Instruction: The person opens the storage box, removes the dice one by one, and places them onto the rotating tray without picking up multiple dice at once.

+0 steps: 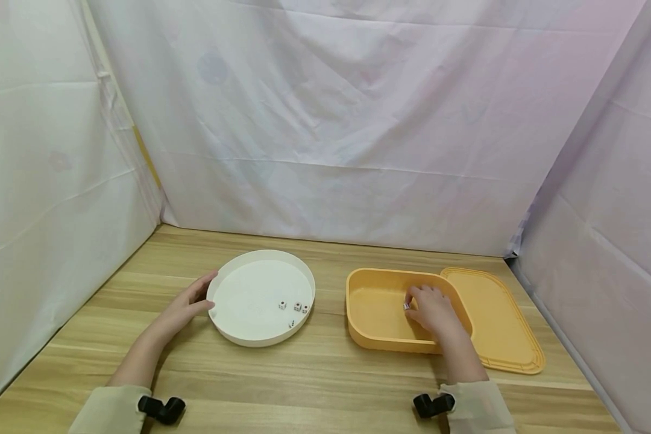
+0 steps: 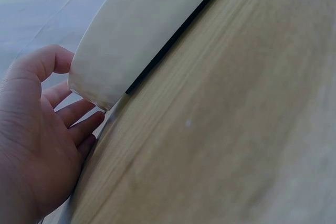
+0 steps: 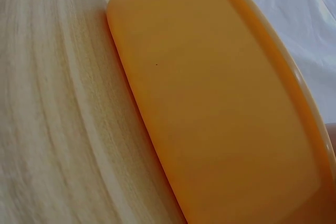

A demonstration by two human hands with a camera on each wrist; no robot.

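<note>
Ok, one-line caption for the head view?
Left hand steadies a white dish of dice; right hand pinches a die in the orange box.

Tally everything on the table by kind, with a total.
Dice in the white round tray: 4
Die pinched in the right hand: 1
White round tray: 1
Orange box: 1
Orange lid: 1
Total: 8
</note>
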